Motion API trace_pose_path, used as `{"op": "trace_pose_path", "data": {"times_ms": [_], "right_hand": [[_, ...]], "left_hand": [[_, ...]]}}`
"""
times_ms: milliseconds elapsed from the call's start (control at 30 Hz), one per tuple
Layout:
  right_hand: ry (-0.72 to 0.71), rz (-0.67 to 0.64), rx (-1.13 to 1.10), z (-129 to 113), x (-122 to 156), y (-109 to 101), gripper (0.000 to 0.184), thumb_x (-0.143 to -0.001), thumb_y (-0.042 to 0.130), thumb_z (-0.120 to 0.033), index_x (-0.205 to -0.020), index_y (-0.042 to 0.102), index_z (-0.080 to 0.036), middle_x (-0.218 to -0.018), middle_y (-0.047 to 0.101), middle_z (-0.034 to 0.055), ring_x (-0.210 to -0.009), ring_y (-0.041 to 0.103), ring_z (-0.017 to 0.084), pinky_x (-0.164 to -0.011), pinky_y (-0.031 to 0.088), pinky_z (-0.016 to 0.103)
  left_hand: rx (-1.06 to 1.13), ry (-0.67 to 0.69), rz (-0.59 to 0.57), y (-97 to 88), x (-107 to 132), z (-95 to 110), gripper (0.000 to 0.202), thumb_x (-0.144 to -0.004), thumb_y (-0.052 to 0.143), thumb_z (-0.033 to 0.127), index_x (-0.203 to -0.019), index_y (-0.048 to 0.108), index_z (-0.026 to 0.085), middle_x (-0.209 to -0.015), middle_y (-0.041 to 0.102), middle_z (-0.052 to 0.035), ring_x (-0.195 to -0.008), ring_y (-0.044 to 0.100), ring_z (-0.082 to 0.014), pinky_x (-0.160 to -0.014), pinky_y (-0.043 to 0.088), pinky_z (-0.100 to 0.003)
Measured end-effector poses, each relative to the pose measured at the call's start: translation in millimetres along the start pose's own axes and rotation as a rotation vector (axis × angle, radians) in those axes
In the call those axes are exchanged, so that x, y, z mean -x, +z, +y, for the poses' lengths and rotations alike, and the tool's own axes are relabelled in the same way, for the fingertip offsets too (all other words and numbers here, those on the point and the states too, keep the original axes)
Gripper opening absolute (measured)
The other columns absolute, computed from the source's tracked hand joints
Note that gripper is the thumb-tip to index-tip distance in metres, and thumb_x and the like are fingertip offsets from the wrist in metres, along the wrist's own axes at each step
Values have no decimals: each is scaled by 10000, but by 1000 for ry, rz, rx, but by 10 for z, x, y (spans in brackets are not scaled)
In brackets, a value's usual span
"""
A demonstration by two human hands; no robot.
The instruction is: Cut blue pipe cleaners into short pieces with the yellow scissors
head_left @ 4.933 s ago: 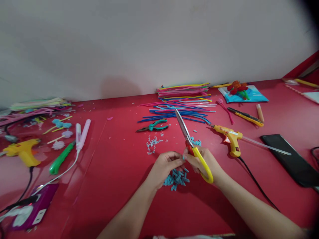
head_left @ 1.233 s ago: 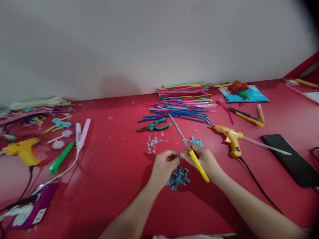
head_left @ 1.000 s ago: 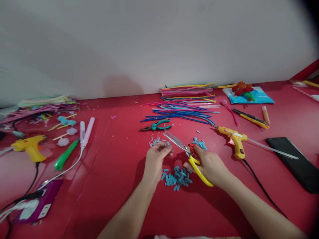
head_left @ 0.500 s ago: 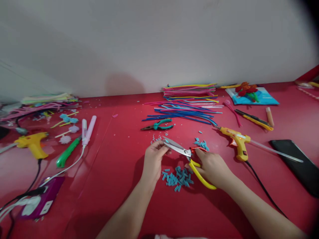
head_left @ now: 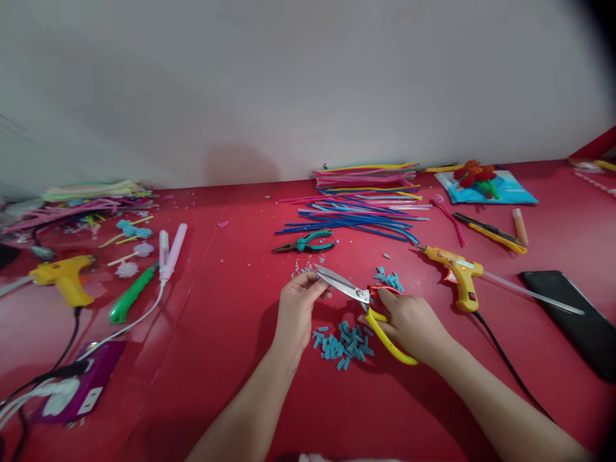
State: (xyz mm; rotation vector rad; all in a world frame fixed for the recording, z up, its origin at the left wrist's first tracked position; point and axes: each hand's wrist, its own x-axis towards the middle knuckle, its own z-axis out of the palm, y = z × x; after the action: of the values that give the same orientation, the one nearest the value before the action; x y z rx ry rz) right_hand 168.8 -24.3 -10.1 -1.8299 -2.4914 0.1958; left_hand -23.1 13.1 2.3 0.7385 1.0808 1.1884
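Observation:
My right hand grips the yellow handles of a pair of scissors, whose steel blades point left and lie low over the red table. My left hand is closed in a pinch at the blade tips; what it pinches is too small to make out. Below and between the hands lies a heap of short light-blue pipe-cleaner pieces. A smaller cluster of blue pieces sits just beyond my right hand.
Green-handled pliers and a spread of coloured pipe cleaners lie beyond the hands. A yellow glue gun and a black phone are at the right. At the left lie another glue gun, a green tool and a purple power strip.
The scissors have swung down from pointing up and away to lying nearly flat, blades to the left. My left hand moved out to the blade tips. The view shifted slightly left.

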Motion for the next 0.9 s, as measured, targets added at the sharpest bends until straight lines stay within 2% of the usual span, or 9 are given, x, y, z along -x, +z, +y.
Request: {"op": "trace_pose_path", "data": {"times_ms": [467,700,767,900], "right_hand": [[21,-28,2,22,2,-35,373,-763,338,-547,-738,441,-190,-534,553,20,-483,519,155,-448,138,249],[51,-37,-37,47,-6,-49,347,-763,340,-521,-711,440,-193,-532,549,28,-461,490,142,-449,136,253],[84,-25,-106,52,-13,-40,327,-751,362,-507,-700,445,-195,-520,533,25,-455,472,142,-450,135,253],[197,25,-434,5,-70,-24,230,-704,451,-419,-677,466,-191,-523,510,8,-474,448,130,-451,188,238]], "left_hand": [[-51,30,-45,-5,-1,4,82,-659,597,190,-715,600,130,-652,569,1,-580,518,-79,-580,400,-201],[-68,25,-21,17,6,22,125,-653,603,209,-737,612,116,-656,564,-15,-591,513,-94,-572,408,-209],[-64,26,-30,20,7,28,124,-659,599,213,-736,609,117,-645,566,-13,-589,513,-93,-573,404,-206],[-63,-57,-70,39,21,22,136,-645,615,221,-731,588,118,-612,583,-15,-548,517,-91,-567,405,-214]]}}
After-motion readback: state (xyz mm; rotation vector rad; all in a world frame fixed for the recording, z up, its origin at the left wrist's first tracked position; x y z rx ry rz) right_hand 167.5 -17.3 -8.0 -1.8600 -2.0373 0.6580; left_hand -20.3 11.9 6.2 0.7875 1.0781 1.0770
